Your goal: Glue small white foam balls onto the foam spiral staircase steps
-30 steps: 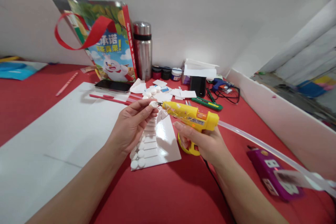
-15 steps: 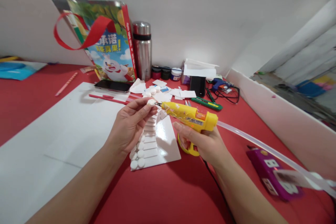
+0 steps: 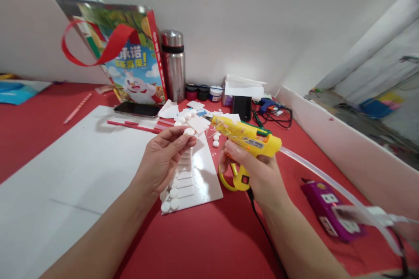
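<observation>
Between thumb and fingertips, my left hand [image 3: 166, 152] pinches a small white disc [image 3: 189, 132] above a white board. My right hand [image 3: 253, 163] is wrapped round the handle of a yellow glue gun [image 3: 244, 137]; its nozzle points left, apart from the disc. A clear glue stick [image 3: 314, 168] sticks out of the gun's back. Below my left hand lies the glossy white board [image 3: 207, 178], with white strips and several round white discs [image 3: 174, 203] along its left side. More discs [image 3: 216, 143] lie beyond the board, left of the gun.
A large white sheet [image 3: 81, 174] covers the red table's left. Behind are a phone [image 3: 136, 109], a picture bag [image 3: 131, 61], a steel flask [image 3: 173, 65], paint jars [image 3: 215, 93] and paper scraps. A purple box [image 3: 330, 211] sits at the right.
The glue gun has moved right and its nozzle has tilted up, away from the disc. My left hand still holds the disc in nearly the same place. The view has shifted slightly.
</observation>
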`<state>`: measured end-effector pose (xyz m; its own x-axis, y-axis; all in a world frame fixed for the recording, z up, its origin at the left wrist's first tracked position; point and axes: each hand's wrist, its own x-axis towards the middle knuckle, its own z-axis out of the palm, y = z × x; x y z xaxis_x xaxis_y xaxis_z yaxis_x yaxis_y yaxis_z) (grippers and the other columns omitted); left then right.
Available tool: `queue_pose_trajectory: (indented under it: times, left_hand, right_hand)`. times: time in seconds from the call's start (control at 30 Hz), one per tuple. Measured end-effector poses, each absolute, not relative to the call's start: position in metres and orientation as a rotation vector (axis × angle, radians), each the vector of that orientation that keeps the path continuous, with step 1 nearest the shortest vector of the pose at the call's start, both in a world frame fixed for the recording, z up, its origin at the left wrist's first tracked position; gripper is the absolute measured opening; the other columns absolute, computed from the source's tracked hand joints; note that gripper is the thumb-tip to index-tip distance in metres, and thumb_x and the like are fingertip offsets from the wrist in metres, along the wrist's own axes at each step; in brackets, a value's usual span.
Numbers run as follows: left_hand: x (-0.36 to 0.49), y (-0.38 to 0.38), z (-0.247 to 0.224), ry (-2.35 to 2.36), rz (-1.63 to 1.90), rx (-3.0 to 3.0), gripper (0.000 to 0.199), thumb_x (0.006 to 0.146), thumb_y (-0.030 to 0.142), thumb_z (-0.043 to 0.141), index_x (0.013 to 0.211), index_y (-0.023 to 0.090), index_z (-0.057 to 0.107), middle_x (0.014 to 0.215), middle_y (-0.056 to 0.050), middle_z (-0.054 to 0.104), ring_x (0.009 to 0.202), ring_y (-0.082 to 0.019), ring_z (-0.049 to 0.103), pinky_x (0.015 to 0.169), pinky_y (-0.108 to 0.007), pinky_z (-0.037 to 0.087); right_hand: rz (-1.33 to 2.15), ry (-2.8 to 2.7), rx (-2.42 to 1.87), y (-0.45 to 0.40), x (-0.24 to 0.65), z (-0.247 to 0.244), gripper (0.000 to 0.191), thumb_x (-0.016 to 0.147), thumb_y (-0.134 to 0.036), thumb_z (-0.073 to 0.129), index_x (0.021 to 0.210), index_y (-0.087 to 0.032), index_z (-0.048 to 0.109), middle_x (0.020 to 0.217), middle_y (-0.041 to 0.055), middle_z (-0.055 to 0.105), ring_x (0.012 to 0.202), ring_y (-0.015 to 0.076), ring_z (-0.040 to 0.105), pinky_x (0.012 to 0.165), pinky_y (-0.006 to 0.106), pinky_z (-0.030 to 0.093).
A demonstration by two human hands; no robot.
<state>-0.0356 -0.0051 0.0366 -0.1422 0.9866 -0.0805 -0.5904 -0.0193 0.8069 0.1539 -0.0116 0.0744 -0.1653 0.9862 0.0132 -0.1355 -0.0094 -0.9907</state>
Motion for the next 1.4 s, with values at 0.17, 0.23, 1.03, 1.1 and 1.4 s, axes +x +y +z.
queue_pose_trajectory:
  times: [0.17,0.23,1.03,1.1,1.4]
  left_hand:
    - [-0.036,-0.009,0.038,0.815,1.518,0.622,0.021,0.074,0.015,0.087,0.093,0.016,0.079,0.092,-0.003,0.079,0.079,-0.011,0.074,0.084,-0.02,0.06]
    - [-0.036,-0.01,0.039,0.8,1.521,0.624,0.02,0.075,0.015,0.087,0.093,0.016,0.079,0.092,-0.004,0.079,0.08,-0.011,0.075,0.084,-0.02,0.06]
    - [-0.039,-0.009,0.036,0.82,1.487,0.7,0.02,0.075,0.02,0.088,0.094,0.018,0.08,0.085,-0.003,0.078,0.077,-0.011,0.074,0.079,-0.019,0.06]
    - [-0.039,-0.009,0.036,0.817,1.483,0.706,0.02,0.076,0.02,0.087,0.094,0.018,0.08,0.085,-0.003,0.078,0.077,-0.011,0.074,0.078,-0.018,0.06]
    - [-0.04,-0.009,0.036,0.802,1.495,0.711,0.018,0.076,0.02,0.087,0.094,0.019,0.08,0.084,-0.002,0.078,0.076,-0.011,0.074,0.078,-0.018,0.06]
  right_hand:
    - [1.251,-0.9,-1.116,-0.013,0.172,0.063,0.029,0.077,-0.04,0.084,0.085,-0.015,0.071,0.07,0.0029,0.072,0.051,0.012,0.063,0.049,0.023,0.052]
    - [1.215,-0.713,-1.151,-0.009,0.186,0.049,0.033,0.07,-0.04,0.088,0.081,-0.015,0.069,0.069,0.0023,0.072,0.052,0.0118,0.064,0.05,0.022,0.056]
    - [1.45,-0.385,-1.289,-0.035,0.245,0.042,0.036,0.07,-0.019,0.082,0.105,-0.012,0.075,0.103,0.0145,0.079,0.091,0.0254,0.077,0.073,0.03,0.067]
    - [1.439,-0.425,-1.324,-0.04,0.248,0.035,0.035,0.065,-0.021,0.087,0.097,-0.012,0.076,0.099,0.014,0.079,0.087,0.026,0.076,0.073,0.032,0.067]
    - [0.813,-1.084,-1.566,-0.04,0.246,0.019,0.045,0.073,-0.048,0.083,0.102,-0.016,0.071,0.093,0.0113,0.079,0.084,0.0266,0.076,0.081,0.04,0.062]
